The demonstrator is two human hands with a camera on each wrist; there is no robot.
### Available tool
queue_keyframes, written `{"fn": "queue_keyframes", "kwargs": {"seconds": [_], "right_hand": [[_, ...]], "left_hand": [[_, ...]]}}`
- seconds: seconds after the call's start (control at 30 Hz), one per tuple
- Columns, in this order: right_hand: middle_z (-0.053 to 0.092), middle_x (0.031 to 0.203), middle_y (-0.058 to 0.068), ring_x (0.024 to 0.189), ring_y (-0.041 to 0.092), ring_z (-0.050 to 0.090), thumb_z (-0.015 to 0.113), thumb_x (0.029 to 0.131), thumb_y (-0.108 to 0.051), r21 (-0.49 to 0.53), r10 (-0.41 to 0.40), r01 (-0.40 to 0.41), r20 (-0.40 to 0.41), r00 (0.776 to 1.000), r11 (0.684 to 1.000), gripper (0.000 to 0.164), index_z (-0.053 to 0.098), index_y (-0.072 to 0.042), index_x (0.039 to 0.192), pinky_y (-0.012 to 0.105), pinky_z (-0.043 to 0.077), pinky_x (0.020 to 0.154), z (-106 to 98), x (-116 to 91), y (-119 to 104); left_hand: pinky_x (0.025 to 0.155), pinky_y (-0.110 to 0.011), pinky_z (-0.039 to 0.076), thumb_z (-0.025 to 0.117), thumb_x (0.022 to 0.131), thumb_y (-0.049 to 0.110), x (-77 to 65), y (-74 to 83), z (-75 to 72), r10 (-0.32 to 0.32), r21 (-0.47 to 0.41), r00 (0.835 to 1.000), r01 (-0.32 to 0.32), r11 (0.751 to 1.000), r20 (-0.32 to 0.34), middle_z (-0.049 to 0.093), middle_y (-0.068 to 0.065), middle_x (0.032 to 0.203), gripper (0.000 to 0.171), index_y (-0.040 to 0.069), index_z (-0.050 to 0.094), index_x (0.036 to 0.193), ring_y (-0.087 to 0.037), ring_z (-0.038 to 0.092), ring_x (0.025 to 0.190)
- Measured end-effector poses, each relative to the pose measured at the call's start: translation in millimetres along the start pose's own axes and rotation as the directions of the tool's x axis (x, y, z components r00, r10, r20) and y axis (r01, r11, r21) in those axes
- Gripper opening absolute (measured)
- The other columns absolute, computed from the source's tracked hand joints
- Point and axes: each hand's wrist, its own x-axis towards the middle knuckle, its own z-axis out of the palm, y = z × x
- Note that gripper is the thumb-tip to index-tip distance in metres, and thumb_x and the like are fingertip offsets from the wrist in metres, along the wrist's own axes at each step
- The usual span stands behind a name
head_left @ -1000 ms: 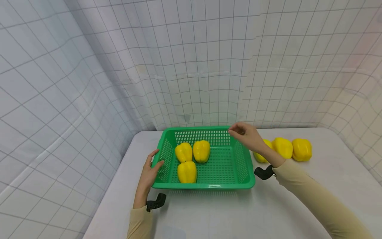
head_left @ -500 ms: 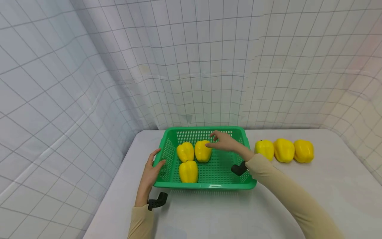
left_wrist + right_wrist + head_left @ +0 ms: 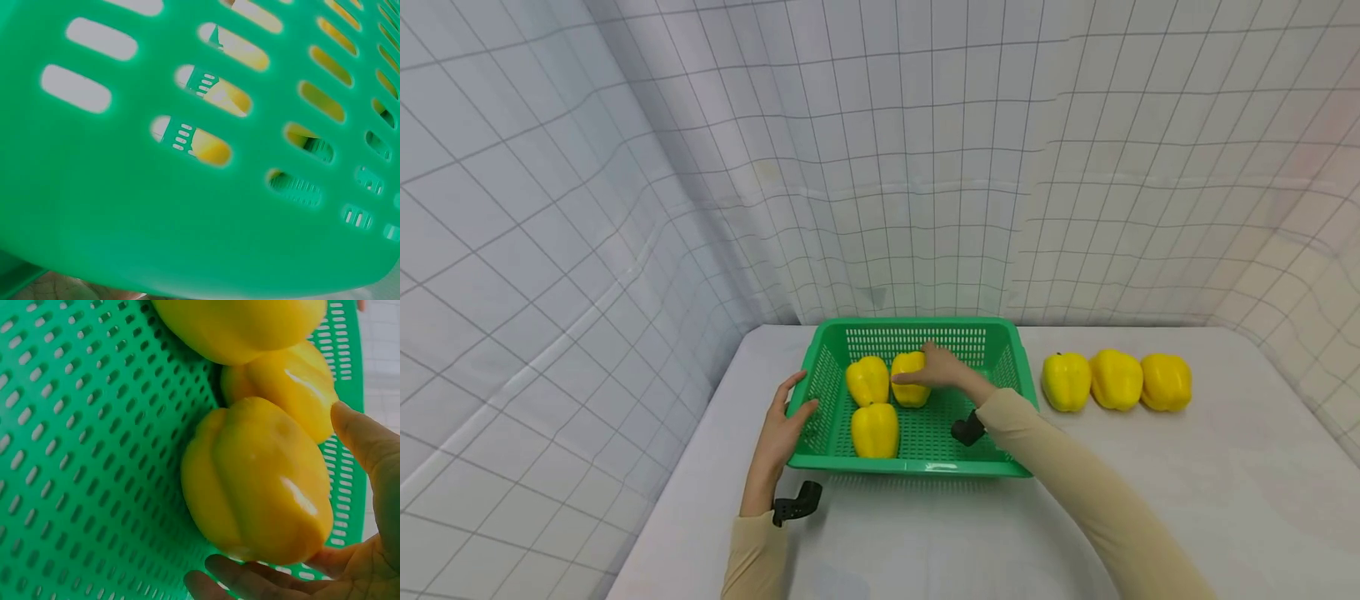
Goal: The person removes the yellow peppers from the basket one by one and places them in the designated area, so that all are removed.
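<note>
A green plastic basket (image 3: 865,463) with slotted walls holds three yellow bell peppers. My left hand (image 3: 777,433) grips its left rim, thumb inside and fingers along the outside. In the left wrist view the basket wall (image 3: 112,200) hides most of that hand. My right hand (image 3: 943,369) reaches in around the back right pepper (image 3: 910,395). The right wrist view has the fingers (image 3: 244,578) beside this pepper and the thumb (image 3: 359,428) stretched out on its other side. Of the other two, one pepper (image 3: 867,383) sits at back left and one pepper (image 3: 876,433) in front.
To the right of the basket, a green-tinged yellow pepper (image 3: 1066,383), a yellow pepper (image 3: 1117,382) and another yellow pepper (image 3: 1166,385) stand in a row on the white table (image 3: 1150,500). Gridded white cloth (image 3: 910,167) walls the back and sides.
My right hand has moved left from over the basket's right rim down to the back right pepper. The left hand keeps its grip on the basket.
</note>
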Motion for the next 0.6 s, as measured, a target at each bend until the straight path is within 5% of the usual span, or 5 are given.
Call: {"fn": "queue_keyframes", "kwargs": {"seconds": [0.33,0.6], "right_hand": [[0.047,0.129,0.030,0.112,0.036,0.051,0.065,0.086,-0.048,-0.018,0.076,-0.077,-0.083,0.994,0.997,0.093,0.023,0.013,0.142,0.043,0.043,0.091,16.6,7.9,-6.0],[0.049,0.127,0.027,0.108,0.033,0.053,0.067,0.085,-0.044,0.036,0.093,-0.091,-0.060,0.994,0.995,0.094,0.021,0.013,0.143,0.042,0.044,0.089,12.2,4.7,3.2]], "left_hand": [[0.073,-0.037,0.046,0.056,0.097,0.026,1.3,-1.3,-0.2,-0.008,-0.006,1.000,0.008,1.000,0.001,0.045,-0.019,0.132,0.053,0.028,0.034,0.145,-0.032,0.052,0.096],[0.073,-0.038,0.046,0.055,0.097,0.025,1.8,-1.1,-0.2,-0.005,-0.003,1.000,0.005,1.000,0.006,0.046,-0.019,0.130,0.053,0.028,0.033,0.145,-0.033,0.053,0.095]]}}
